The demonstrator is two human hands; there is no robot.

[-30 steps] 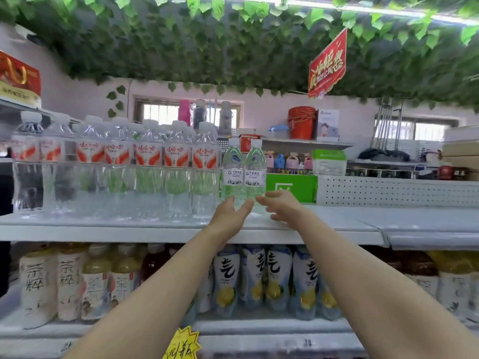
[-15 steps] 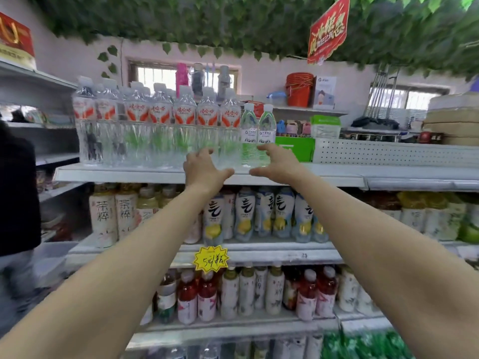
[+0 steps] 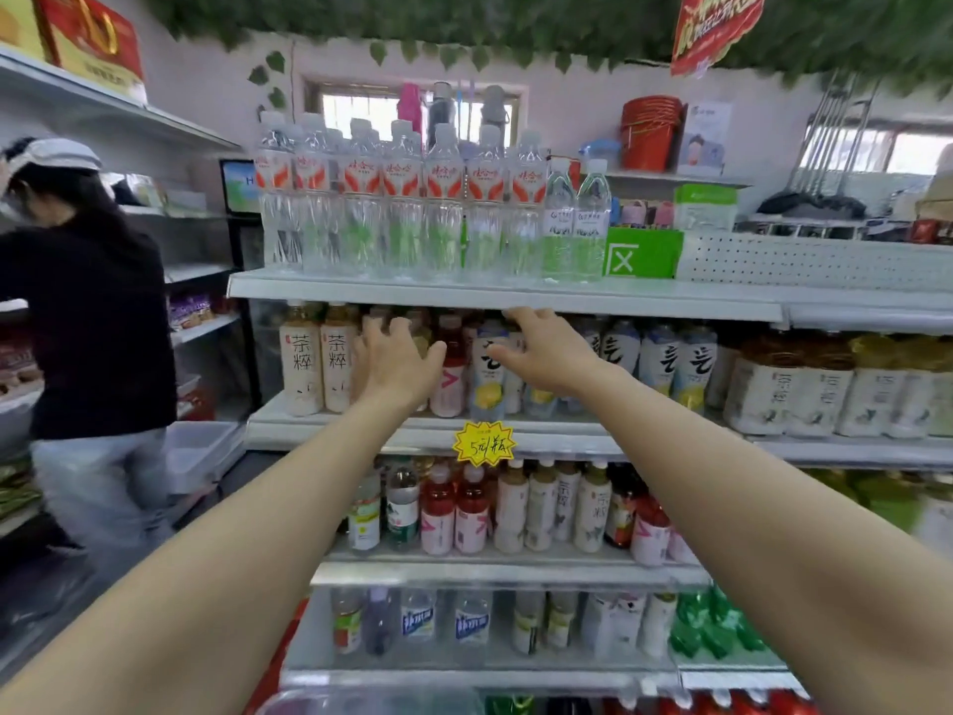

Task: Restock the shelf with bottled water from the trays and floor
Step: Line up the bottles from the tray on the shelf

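Note:
Several clear water bottles with red-and-white labels (image 3: 402, 209) stand in a row on the top shelf (image 3: 505, 297). Two smaller water bottles with white labels (image 3: 575, 219) stand at the row's right end. My left hand (image 3: 394, 363) and my right hand (image 3: 546, 353) hang in the air below the top shelf's front edge, in front of the tea and drink bottles of the second shelf. Both hands are empty, with fingers loosely spread.
A green box (image 3: 642, 252) sits right of the water bottles. A yellow price tag (image 3: 483, 444) hangs on the second shelf's edge. A person in a dark top (image 3: 87, 322) stands at the left by another rack. Lower shelves hold several drink bottles.
Both hands have dropped from the two small water bottles on the top shelf down to below its edge. The view has pulled back and tilted down, and a person has come into view at left.

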